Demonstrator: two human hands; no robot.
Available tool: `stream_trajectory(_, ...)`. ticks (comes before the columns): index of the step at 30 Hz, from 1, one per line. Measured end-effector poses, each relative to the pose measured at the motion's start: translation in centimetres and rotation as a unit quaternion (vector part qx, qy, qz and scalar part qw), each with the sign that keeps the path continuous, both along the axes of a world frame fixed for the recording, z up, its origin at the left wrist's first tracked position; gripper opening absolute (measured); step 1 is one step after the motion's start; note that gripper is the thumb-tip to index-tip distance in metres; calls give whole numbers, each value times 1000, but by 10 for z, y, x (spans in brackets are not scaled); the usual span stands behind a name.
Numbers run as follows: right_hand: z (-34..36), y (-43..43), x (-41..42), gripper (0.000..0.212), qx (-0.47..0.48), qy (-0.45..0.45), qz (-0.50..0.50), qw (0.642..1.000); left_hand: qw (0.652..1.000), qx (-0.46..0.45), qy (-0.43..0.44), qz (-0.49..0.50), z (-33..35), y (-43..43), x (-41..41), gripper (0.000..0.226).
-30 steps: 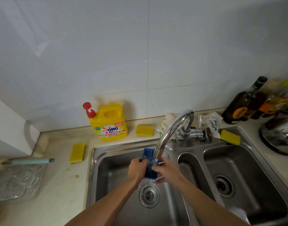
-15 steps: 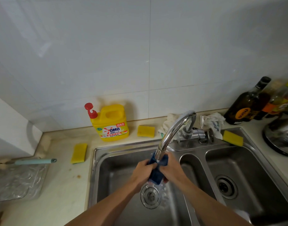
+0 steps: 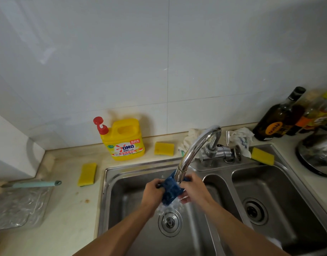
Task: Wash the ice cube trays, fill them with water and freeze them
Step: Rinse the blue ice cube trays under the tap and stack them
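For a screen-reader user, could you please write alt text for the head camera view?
The left hand and right hand hold a blue ice cube tray under the running tap, over the left basin of a steel sink. A yellow detergent bottle and sponges sit on the counter.

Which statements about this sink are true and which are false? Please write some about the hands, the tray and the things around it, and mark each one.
1. The left hand and the right hand both grip the blue ice cube tray under the tap. True.
2. The tray is held over the right basin. False: it is over the left basin.
3. The yellow detergent bottle stands upright on the counter by the wall. True.
4. Only one sponge is in view. False: three yellow sponges show, one left of the sink, one beside the bottle, and one at the back right of the sink.
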State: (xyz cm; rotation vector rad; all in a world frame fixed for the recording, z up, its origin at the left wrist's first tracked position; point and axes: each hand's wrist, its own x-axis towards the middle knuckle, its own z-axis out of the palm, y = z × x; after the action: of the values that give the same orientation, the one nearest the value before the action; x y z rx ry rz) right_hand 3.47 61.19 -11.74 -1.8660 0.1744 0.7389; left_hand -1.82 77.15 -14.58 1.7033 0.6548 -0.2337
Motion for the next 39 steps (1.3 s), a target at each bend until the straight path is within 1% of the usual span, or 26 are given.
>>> stream_trajectory(2, -1, -2, -1, 13, -13, -1, -8, 1000, 1000, 15, 7, 14, 0, 0, 2, 17)
stream_trajectory(4, -2, -5, -2, 11, -32, -3, -5, 999, 1000, 18, 3, 19, 1, -1, 3, 9)
stream_trajectory(5, -3, -6, -3, 9, -38, -3, -5, 999, 1000, 17, -4, 22, 2, -2, 3, 10)
stream_trajectory(7, -5, -7, -4, 6, -46, -5, -5, 999, 999, 4, -11, 34, 4, -5, 3, 20)
stream_trajectory(9, -6, -6, -3, 7, -48, -6, -10, 999, 997, -40, -9, 67, 5, -9, 4, 25)
stream_trajectory(11, -7, -6, -1, 10, -41, -2, -23, 999, 988, -115, 2, 99, 6, -13, 4, 21)
stream_trajectory(13, -7, -7, 1, 12, -36, -1, -38, 999, 979, -171, 4, 108, 7, -15, 2, 32)
stream_trajectory(14, -8, -8, 2, 13, -33, 1, -44, 998, 978, -181, -1, 104, 6, -16, 0, 38)
stream_trajectory(15, -8, -7, 2, 13, -29, 2, -47, 998, 979, -179, -10, 94, 4, -16, -2, 42)
stream_trajectory(17, -8, -5, 1, 12, -25, -4, -42, 999, 988, -141, -26, 54, -1, -16, -6, 43)
stream_trajectory(19, -9, -1, -1, 10, -39, -28, -10, 999, 994, -101, -22, 19, -5, -14, -7, 37)
stream_trajectory(20, -10, 1, -2, 12, -42, -38, 8, 998, 995, -98, -16, 12, -7, -13, -7, 32)
stream_trajectory(23, -10, 2, -3, 19, -35, -38, 35, 998, 997, -79, -7, 20, -11, -7, -8, 21)
stream_trajectory(25, -10, 1, -2, 16, -28, -21, 27, 999, 998, -60, -11, 28, -12, 0, -8, 25)
stream_trajectory(27, -11, -2, 0, 12, -8, 13, -6, 1000, 998, -50, -15, 34, -9, 5, -7, 33)
stream_trajectory(30, -15, -4, -1, 13, 21, 56, -44, 997, 998, -49, -29, 36, -3, 8, -5, 32)
stream_trajectory(34, -20, -2, -3, 15, 12, 50, -53, 997, 997, -64, -41, 17, -1, 4, -6, 31)
stream_trajectory(37, -20, -6, -2, 11, 4, 34, -56, 998, 992, -112, -18, 62, -7, 1, -6, 20)
stream_trajectory(39, -19, -10, -2, 9, 6, 20, -54, 998, 983, -156, 11, 90, -11, -2, -6, 19)
